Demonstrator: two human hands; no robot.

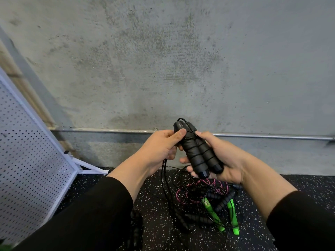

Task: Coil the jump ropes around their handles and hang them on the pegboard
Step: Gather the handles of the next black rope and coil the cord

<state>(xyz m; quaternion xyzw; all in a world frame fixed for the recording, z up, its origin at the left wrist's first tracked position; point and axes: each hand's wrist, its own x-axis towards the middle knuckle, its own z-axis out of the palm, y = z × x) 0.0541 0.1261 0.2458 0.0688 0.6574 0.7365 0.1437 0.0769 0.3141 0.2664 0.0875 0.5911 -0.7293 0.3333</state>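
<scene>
Both forearms (in black sleeves) reached forward; the left hand (159, 145) and right hand (220, 157) met, fingers curled.

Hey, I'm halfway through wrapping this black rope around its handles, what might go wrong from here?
1. The loose cord hanging from your left hand runs down into the tangled pile on the floor, so it may snag or drag other ropes up.
2. Your right hand alone cradles the two handles; if that grip relaxes, the wraps could loosen.
</scene>
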